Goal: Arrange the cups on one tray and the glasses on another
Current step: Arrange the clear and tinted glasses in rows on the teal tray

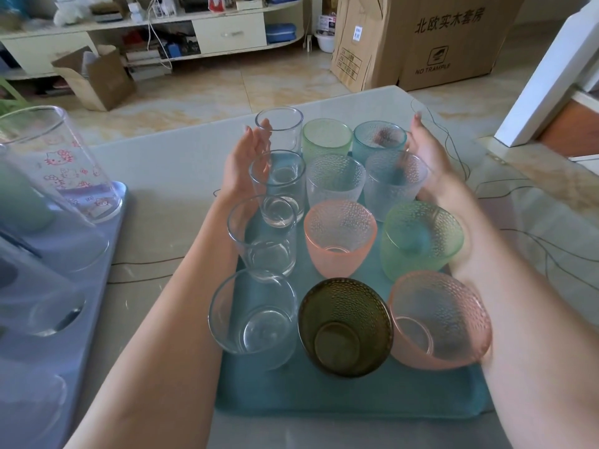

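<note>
teal tray (340,396): sitting on the table (168,176), holding twelve cups in three columns of four.
plain clear cups (256,315): lining up along the teal tray's left side, four of them, all upright.
dimpled cups (340,238): filling the tray's middle and right columns, in green, blue, clear, pink, and one dark olive cup (345,327) at the near middle.
left hand (246,163): reaching along the tray's left edge, palm facing in, fingers (257,142) stretched out and loose, right up against the two far clear cups. Not gripping anything.
right hand (428,153): doing the same on the tray's far right side, open and relaxed next to the blue dimpled cup (379,142); can't tell if it's actually touching.
grey-blue tray (107,234): lying well left of the teal tray, carrying tall glasses.
Hello Kitty glass (64,163): standing at the far end of that grey-blue tray.
</note>
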The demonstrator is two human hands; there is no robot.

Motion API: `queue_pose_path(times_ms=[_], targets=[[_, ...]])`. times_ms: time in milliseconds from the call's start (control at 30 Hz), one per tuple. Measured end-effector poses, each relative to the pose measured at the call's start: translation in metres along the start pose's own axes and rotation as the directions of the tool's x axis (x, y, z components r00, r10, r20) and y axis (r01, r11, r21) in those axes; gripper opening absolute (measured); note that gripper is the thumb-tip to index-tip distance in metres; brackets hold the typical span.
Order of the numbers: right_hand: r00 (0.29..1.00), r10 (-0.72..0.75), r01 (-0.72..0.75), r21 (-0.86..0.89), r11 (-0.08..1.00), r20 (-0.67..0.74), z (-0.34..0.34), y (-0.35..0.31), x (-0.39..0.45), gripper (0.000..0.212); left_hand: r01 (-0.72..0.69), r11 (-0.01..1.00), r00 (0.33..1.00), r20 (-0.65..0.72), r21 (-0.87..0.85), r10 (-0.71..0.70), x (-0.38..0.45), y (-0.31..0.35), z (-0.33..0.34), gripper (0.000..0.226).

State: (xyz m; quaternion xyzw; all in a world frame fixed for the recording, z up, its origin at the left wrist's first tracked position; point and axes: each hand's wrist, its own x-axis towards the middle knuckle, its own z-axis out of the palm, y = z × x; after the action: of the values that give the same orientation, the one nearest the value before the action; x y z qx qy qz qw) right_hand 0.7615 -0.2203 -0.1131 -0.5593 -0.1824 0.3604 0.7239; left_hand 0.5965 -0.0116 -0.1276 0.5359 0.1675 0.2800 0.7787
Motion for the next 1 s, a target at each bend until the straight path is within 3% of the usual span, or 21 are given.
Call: queue_pose_path(times_ms=[167, 267, 367, 467, 600, 667, 833, 1000], targets=[[1.000, -0.014, 0.014, -0.036, 0.999, 0.002, -0.001, 0.000, -0.002, 0.064, 0.021, 0.999, 1.000, 0.005, -0.042, -0.021, -0.005, 0.003, 0.007, 0.035], [0.994, -0.066, 0.053, -0.154, 0.987, -0.082, -0.011, -0.003, 0.004, 0.066, 0.057, 0.996, 0.998, 0.028, -0.066, -0.055, -0.006, 0.008, 0.007, 0.041], [0.977, -0.164, 0.118, -0.302, 0.946, -0.133, -0.019, -0.016, 0.009, 0.069, 0.070, 0.997, 0.998, -0.004, 0.016, -0.070, 0.003, 0.013, 0.000, 0.054], [0.991, -0.129, 0.110, -0.331, 0.937, -0.034, -0.016, -0.029, 0.018, 0.081, 0.098, 0.986, 0.995, 0.005, 0.136, -0.099, 0.015, 0.019, -0.002, 0.066], [0.989, 0.010, 0.010, -0.133, 0.991, 0.148, -0.009, -0.036, 0.039, 0.092, 0.155, 0.976, 0.978, 0.113, 0.152, -0.173, 0.036, 0.022, 0.004, 0.079], [0.970, 0.074, -0.055, -0.090, 0.994, 0.232, -0.008, -0.036, 0.049, 0.093, 0.183, 0.966, 0.963, 0.166, 0.180, -0.214, 0.046, 0.019, 0.006, 0.074], [0.903, 0.159, -0.132, -0.094, 0.987, 0.400, -0.005, -0.027, 0.056, 0.086, 0.254, 0.957, 0.932, 0.230, 0.137, -0.280, 0.048, 0.015, 0.014, 0.063], [0.906, 0.105, -0.090, -0.056, 0.994, 0.410, -0.001, -0.025, 0.048, 0.075, 0.263, 0.959, 0.922, 0.266, 0.108, -0.283, 0.034, 0.016, 0.026, 0.071]])
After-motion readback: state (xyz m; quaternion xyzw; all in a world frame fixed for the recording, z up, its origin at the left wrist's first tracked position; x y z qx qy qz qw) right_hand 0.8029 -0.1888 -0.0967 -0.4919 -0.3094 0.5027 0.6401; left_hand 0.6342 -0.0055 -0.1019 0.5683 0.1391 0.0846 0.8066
